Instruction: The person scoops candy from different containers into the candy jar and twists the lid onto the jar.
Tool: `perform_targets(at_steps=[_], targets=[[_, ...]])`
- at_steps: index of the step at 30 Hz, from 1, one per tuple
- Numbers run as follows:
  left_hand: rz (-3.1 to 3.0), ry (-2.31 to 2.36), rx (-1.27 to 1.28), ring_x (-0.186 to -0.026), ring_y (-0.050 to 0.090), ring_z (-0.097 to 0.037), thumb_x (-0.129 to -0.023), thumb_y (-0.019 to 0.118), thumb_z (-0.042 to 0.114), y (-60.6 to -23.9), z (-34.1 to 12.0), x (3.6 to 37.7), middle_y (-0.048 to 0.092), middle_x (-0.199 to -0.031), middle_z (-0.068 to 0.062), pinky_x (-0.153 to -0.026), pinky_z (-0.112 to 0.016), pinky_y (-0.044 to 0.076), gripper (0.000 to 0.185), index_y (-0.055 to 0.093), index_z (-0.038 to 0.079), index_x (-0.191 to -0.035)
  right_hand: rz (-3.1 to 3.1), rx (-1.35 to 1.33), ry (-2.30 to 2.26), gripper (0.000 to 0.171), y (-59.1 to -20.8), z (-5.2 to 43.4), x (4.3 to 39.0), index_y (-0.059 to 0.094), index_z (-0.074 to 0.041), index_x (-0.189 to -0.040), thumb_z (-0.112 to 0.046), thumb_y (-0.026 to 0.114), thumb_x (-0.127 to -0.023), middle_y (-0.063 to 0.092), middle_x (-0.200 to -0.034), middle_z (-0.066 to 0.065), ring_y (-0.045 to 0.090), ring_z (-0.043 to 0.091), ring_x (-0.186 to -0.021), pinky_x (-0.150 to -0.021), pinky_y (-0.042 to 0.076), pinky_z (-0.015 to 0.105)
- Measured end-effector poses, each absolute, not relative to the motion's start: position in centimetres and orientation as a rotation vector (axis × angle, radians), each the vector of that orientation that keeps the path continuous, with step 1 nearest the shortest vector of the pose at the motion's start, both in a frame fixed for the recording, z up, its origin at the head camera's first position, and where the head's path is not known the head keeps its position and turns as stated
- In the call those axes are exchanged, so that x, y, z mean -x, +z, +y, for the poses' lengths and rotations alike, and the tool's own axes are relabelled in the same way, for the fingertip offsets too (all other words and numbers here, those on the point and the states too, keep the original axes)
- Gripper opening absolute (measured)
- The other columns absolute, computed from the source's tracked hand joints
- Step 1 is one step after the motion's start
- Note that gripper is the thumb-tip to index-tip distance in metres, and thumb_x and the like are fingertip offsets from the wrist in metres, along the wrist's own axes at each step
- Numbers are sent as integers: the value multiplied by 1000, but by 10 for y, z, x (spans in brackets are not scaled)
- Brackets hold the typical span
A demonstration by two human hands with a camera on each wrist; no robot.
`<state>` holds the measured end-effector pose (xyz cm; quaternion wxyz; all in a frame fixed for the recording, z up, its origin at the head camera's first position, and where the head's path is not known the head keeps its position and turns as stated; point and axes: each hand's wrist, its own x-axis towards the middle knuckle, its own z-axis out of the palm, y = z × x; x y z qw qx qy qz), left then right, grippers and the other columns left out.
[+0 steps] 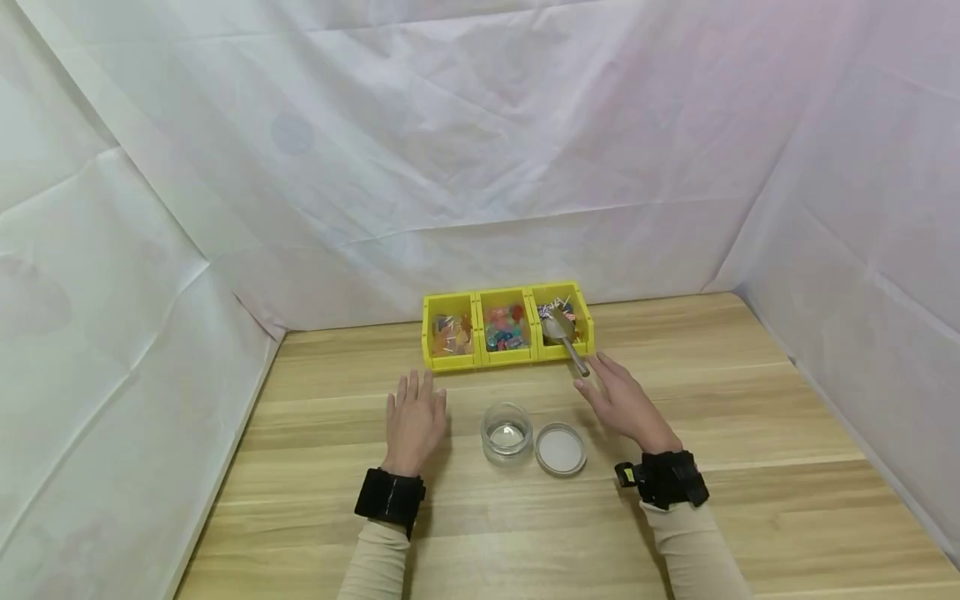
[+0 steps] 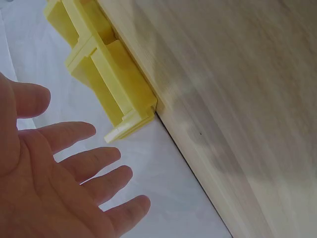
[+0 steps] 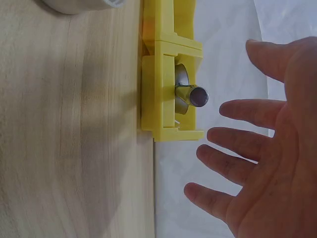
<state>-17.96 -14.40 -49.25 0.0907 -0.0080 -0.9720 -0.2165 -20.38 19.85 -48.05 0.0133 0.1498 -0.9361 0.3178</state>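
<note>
In the head view my left hand (image 1: 415,425), fingers spread and straight, is over the table in front of the left end of a yellow three-part bin (image 1: 452,364). My right hand (image 1: 627,406) is beside the handle of a metal scoop (image 1: 576,357), fingers extended and apart from it in the right wrist view. The scoop's head lies in the right compartment among small wrapped pieces with white sticks (image 1: 545,312). Between the hands stands a clear glass jar (image 1: 507,450) without its lid. A round silver-rimmed lid (image 1: 561,450) lies to the jar's right.
Orange wrapped pieces (image 1: 452,337) fill part of the left compartment; colourful pieces (image 1: 504,335) lie in the middle one. The wooden table (image 1: 495,533) meets a white cloth backdrop (image 1: 465,167) behind the bin and at both sides.
</note>
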Motion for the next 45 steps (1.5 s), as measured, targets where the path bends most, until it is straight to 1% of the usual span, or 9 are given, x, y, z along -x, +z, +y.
perform_targets(at_steps=[3,11,18,28,31,35,39,41,45], targets=[[-2896,-659,24,-144,29,-45,-106,41,32,-492,-144,180,35,-154,-26,-115,-64,22,52,42,1,-148,-2909,-477,1009,66,-481,199,206,33,6,-150,-38,48,-104,30,-154,32,26,48,-144,-115,24,62],[-2909,-664,43,-141,34,-47,-105,46,28,-490,-144,180,37,-152,-28,-114,-63,27,51,43,-2,-147,-2918,-457,1035,59,-482,199,213,40,8,-145,-29,55,-102,40,-146,34,38,50,-135,-111,32,63],[-2889,-689,66,-135,43,-45,-103,52,27,-491,-145,180,46,-146,-29,-113,-56,35,51,48,-3,-143,-2933,-444,1054,57,-485,200,219,42,7,-145,-26,56,-102,48,-140,33,45,48,-131,-107,38,62],[-2900,-689,64,-127,52,-42,-100,59,24,-490,-147,182,54,-138,-28,-104,-55,45,47,54,-4,-137,-2990,-367,1085,52,-483,201,226,46,3,-144,-25,55,-101,49,-141,32,46,47,-130,-104,40,64],[-2908,-711,66,-125,55,-42,-99,61,22,-490,-147,182,57,-135,-28,-102,-54,47,46,55,-4,-137,-2988,-374,1092,49,-484,202,230,49,2,-141,-26,55,-101,51,-138,31,51,47,-125,-99,45,63],[-2901,-776,81,-122,57,-42,-97,62,21,-489,-147,182,59,-132,-27,-99,-54,49,47,55,-4,-136,-2984,-400,1106,44,-484,200,235,54,1,-136,-27,57,-101,60,-128,27,61,42,-111,-86,54,54],[-2898,-820,99,-121,57,-42,-96,63,21,-488,-148,181,59,-132,-27,-99,-54,49,48,55,-5,-136,-2987,-380,1143,43,-483,196,240,55,0,-132,-29,57,-101,64,-120,25,65,39,-104,-76,57,45],[-2899,-837,106,-122,57,-42,-96,63,21,-487,-148,181,59,-132,-27,-99,-54,49,49,54,-5,-136,-2987,-358,1157,43,-482,193,242,54,1,-132,-29,57,-101,63,-121,27,64,41,-106,-76,56,46],[-2909,-851,101,-123,56,-41,-96,64,22,-488,-149,179,59,-133,-26,-101,-54,48,49,54,-5,-136,-2998,-315,1168,48,-482,189,244,51,3,-137,-28,57,-101,62,-122,29,61,44,-112,-85,54,52]])
